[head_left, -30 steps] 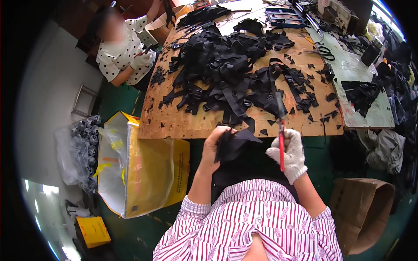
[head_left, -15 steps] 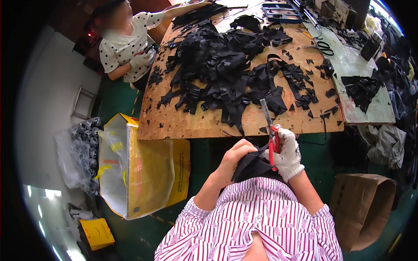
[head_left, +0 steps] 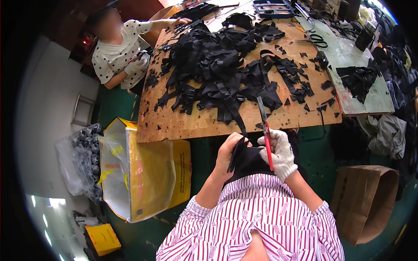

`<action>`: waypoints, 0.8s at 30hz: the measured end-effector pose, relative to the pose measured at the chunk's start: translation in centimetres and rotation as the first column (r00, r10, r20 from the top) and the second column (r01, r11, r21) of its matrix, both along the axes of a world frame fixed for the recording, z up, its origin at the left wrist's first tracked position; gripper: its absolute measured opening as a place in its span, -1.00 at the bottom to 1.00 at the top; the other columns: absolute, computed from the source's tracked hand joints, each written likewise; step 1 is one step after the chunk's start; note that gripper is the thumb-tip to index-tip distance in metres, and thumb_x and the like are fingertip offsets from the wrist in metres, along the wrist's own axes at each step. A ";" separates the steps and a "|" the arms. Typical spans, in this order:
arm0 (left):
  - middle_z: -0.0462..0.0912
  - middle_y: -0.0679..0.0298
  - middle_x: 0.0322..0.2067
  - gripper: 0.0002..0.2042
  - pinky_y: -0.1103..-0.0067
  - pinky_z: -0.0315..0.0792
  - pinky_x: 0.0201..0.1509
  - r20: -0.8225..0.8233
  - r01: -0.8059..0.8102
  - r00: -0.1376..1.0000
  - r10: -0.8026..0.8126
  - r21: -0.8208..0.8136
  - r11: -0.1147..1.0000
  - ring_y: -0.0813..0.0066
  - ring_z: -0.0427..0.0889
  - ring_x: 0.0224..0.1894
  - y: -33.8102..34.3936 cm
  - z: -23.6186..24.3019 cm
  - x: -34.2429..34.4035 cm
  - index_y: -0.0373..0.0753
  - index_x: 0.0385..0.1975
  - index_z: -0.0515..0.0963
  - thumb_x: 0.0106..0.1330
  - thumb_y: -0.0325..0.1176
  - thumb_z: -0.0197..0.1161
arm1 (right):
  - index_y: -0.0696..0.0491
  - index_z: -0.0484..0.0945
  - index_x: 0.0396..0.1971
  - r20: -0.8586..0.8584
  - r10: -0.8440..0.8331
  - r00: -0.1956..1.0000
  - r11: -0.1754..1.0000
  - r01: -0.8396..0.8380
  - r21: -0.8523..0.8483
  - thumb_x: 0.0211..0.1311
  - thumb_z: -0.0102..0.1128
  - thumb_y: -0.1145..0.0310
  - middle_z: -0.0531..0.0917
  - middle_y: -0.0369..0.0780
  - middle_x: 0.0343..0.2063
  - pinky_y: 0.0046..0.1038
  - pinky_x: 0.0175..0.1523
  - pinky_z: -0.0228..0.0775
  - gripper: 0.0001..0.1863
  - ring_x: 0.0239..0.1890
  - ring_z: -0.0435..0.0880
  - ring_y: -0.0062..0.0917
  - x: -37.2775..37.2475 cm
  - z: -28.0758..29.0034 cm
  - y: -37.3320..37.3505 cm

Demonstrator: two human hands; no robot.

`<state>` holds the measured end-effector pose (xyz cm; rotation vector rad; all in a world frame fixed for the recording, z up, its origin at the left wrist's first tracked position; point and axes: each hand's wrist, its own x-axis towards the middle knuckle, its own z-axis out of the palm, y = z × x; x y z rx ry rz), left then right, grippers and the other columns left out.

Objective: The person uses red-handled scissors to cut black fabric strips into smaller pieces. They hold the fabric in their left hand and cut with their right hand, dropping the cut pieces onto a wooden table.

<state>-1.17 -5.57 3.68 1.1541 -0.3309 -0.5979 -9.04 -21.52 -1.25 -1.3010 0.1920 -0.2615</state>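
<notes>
My bare left hand (head_left: pixel 224 155) is closed around a black webbing strap (head_left: pixel 237 157), just off the table's near edge. The strap's lower end hangs from my fist, and its upper part seems to lead toward the table. In a white knitted glove, my right hand (head_left: pixel 282 152) grips red-handled scissors (head_left: pixel 267 141), their grey blades pointing up and away over the table edge. The scissors are a short way right of the strap, apart from it. A large heap of black straps with buckles (head_left: pixel 209 65) covers much of the wooden table (head_left: pixel 183 128).
Small black offcuts (head_left: pixel 287 102) dot the table. Large black-handled scissors (head_left: pixel 319 41) and a blue tray (head_left: pixel 273 9) lie farther back. A person (head_left: pixel 119 56) works at the far left. A yellow bin (head_left: pixel 180 169) stands left, a cardboard box (head_left: pixel 363 204) right.
My hands have moved apart, the left now holding the strap upright. The scissors look more closed and turned edge-on. The other person's outstretched hand has drawn back toward the heap.
</notes>
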 end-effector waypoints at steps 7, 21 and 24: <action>0.39 0.49 -0.62 -0.98 0.81 0.14 -0.63 0.084 -0.280 0.959 0.271 0.129 0.951 0.83 0.29 -0.67 -0.4 -0.6 -0.2 -0.23 -0.35 0.47 0.27 -0.48 0.17 | 0.07 0.22 -0.04 -0.050 0.064 0.997 0.995 -0.059 0.086 -0.01 0.36 0.51 0.53 -0.20 -0.21 -0.52 -0.08 0.46 -0.43 -0.23 0.57 -0.60 -0.3 0.2 -0.1; 0.38 0.40 -0.65 -0.75 0.74 0.28 -0.51 -0.149 0.017 0.988 0.027 0.287 0.958 0.70 0.30 -0.68 0.0 -3.4 -1.8 -0.36 -0.23 0.48 0.30 -0.26 0.17 | 0.07 0.19 -0.13 -0.069 -0.132 0.989 0.989 0.126 -0.082 -0.01 0.25 0.58 0.47 -0.28 -0.41 -0.60 -0.26 0.39 -0.53 -0.40 0.48 -0.66 0.7 -1.0 0.1; 0.52 0.32 -0.52 -0.79 0.70 0.30 -0.47 -0.216 0.018 0.976 0.028 0.209 0.978 0.66 0.39 -0.63 -0.6 -2.9 -2.2 -0.33 -0.31 0.48 0.31 -0.27 0.15 | 0.07 0.20 -0.13 -0.049 -0.184 0.982 0.982 0.182 -0.044 -0.01 0.27 0.55 0.48 -0.29 -0.44 -0.62 -0.31 0.39 -0.52 -0.44 0.48 -0.67 0.6 -0.7 0.4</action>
